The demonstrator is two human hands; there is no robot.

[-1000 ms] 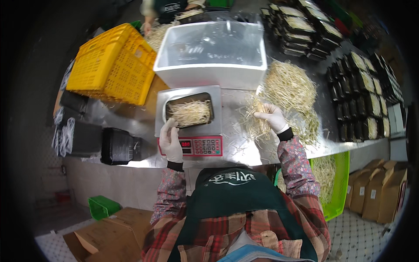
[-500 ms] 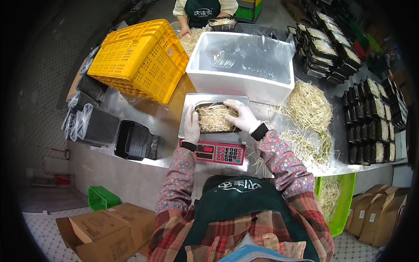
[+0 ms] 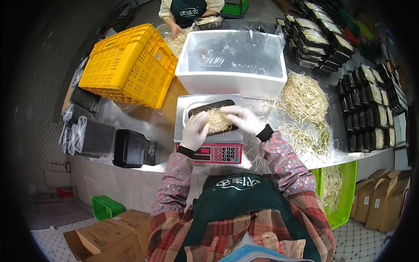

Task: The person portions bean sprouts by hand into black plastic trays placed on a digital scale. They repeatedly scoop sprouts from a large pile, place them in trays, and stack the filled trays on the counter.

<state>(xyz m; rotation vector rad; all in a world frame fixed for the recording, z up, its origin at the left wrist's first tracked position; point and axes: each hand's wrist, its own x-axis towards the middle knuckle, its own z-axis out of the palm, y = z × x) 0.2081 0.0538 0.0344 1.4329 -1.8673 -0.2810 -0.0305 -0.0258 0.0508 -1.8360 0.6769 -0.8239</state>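
Both gloved hands are at a black tray (image 3: 201,107) on the steel scale (image 3: 185,103) with the red keypad panel (image 3: 225,153). My left hand (image 3: 194,131) curls its fingers round the left side of a clump of pale bean sprouts (image 3: 216,123) in that tray. My right hand (image 3: 246,120) grips the clump from the right, fingers bent onto its top. Part of the tray's back shows bare; its front is largely hidden by sprouts and fingers. A loose sprout pile (image 3: 303,98) lies to the right of the scale.
A white foam box (image 3: 229,83) is behind the scale, a yellow crate (image 3: 118,70) left. Empty tray stacks (image 3: 128,146) stand left; filled trays (image 3: 366,109) right. A co-worker (image 3: 187,11) works opposite. A green crate (image 3: 345,205) sits below right, cardboard (image 3: 104,236) lower left.
My right hand has moved left from the sprout pile to the tray; my left hand has moved inward. The sprouts are now bunched between both hands, uncovering part of the tray's back.
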